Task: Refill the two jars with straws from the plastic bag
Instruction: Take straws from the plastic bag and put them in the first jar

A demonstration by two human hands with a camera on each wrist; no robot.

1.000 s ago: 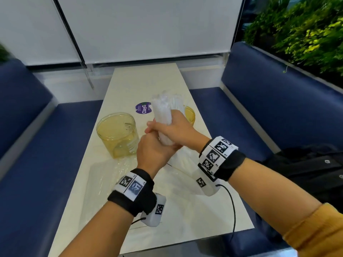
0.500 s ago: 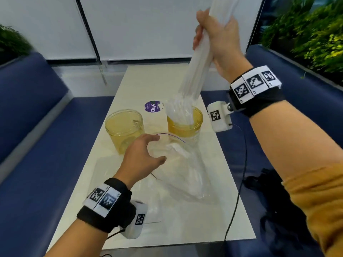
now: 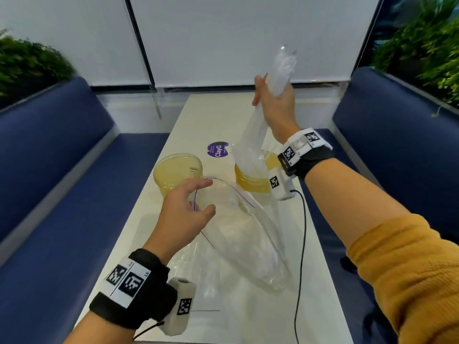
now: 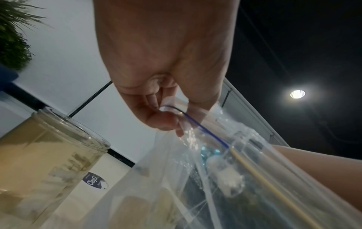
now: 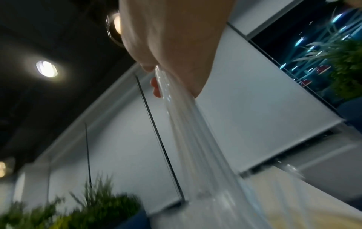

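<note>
Straws point(image 3: 250, 155) have come lower than half a second ago, their bottom ends now in the right jar point(image 3: 250, 184) at frame centre. Right hand point(image 3: 278, 105) fingers clamp them; left hand point(image 3: 183, 214) fingers pinch the plastic bag point(image 3: 248, 239) rim on the worktop point(image 3: 248, 316). Left jar point(image 3: 173, 175) awaits filling.

A purple round sticker point(image 3: 217, 149) lies on the white bench point(image 3: 248, 319), blue seats point(image 3: 62, 194) either side, plants point(image 3: 24, 63) behind
</note>
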